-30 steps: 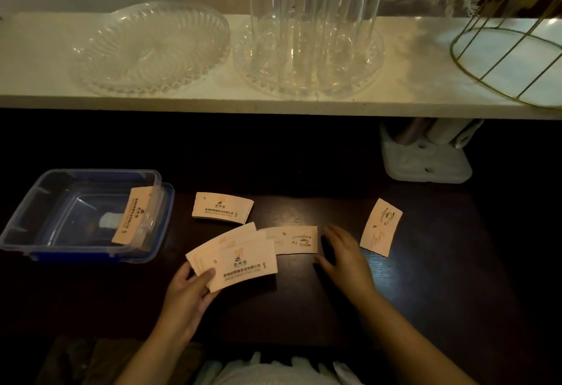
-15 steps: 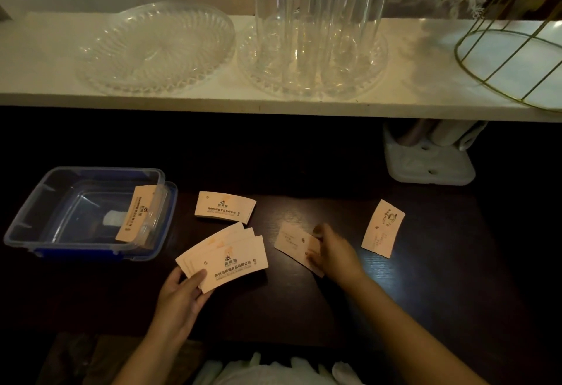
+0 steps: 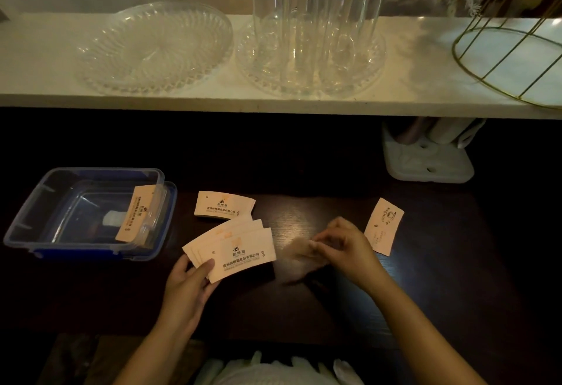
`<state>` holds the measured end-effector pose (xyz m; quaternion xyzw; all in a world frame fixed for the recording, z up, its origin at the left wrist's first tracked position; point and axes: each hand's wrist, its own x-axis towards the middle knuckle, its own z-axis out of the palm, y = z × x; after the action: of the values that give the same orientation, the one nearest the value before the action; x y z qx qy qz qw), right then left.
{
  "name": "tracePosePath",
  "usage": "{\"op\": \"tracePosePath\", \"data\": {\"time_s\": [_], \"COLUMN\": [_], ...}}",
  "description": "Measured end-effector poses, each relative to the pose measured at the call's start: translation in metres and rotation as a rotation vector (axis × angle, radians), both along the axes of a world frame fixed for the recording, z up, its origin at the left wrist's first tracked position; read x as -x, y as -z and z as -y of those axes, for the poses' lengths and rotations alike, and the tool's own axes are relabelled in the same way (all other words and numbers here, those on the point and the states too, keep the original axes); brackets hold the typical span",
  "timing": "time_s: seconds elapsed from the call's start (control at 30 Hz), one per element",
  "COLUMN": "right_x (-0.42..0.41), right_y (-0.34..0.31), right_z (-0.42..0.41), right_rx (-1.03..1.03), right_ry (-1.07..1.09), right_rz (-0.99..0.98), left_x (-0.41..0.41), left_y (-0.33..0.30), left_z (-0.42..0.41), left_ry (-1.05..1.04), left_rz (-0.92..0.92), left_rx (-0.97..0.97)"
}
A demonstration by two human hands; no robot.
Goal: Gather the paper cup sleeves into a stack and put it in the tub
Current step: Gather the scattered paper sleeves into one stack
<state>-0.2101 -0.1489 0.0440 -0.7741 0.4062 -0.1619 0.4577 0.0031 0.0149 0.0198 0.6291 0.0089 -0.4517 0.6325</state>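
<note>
A fanned stack of thin, light, slippery paper cup sleeves (image 3: 234, 251) is pinched at its lower corner by the left hand (image 3: 190, 284), while a blurred single sleeve (image 3: 299, 252) is gripped by the right hand (image 3: 343, 246); edge holds are judged best.

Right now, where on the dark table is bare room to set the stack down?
Bare: near edge between the forearms, and right of the tilted sleeve. Crowded: between the tub, the flat sleeve, the left hand with its fan, and the right hand.

A café counter, judging by cup sleeves (image 3: 224, 210), tall glasses (image 3: 316, 13) and glass serving plates (image 3: 152, 50).
</note>
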Motion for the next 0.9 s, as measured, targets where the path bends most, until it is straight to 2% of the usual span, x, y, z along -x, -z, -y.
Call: {"op": "tracePosePath", "data": {"time_s": [0.13,0.3,0.5,0.57,0.67,0.7,0.77,0.83,0.9], "right_x": [-0.023,-0.044,-0.052,-0.047,-0.02,-0.006,0.028,0.058,0.078], "right_y": [-0.015,-0.003,0.011,0.018,0.032,0.036,0.047,0.057,0.066], "right_z": [-0.01,-0.018,-0.029,-0.029,-0.008,0.004,0.031,0.053,0.063], "right_rx": [-0.012,0.162,0.356,0.367,0.328,0.341,0.388,0.366,0.285], "right_ry": [-0.165,-0.104,-0.098,-0.056,0.132,0.182,0.21,0.151,0.07], "right_rz": [-0.056,-0.115,-0.041,-0.027,-0.031,-0.075,-0.288,-0.567,-0.731], "left_x": [0.013,0.026,0.035,0.035,0.033,0.031,0.028,0.025,0.023], "left_y": [-0.007,-0.013,-0.012,-0.009,-0.007,-0.006,-0.005,-0.004,-0.002], "left_z": [0.008,0.015,0.019,0.02,0.018,0.017,0.015,0.012,0.011], "left_ry": [0.068,0.118,0.141,0.119,0.091,0.084,0.07,0.056,0.039], "left_rz": [0.039,-0.014,0.01,0.014,0.014,0.01,-0.002,-0.014,-0.026], "left_rx": [0.046,0.114,0.095,0.07,0.046,0.042,0.037,0.033,0.026]}}
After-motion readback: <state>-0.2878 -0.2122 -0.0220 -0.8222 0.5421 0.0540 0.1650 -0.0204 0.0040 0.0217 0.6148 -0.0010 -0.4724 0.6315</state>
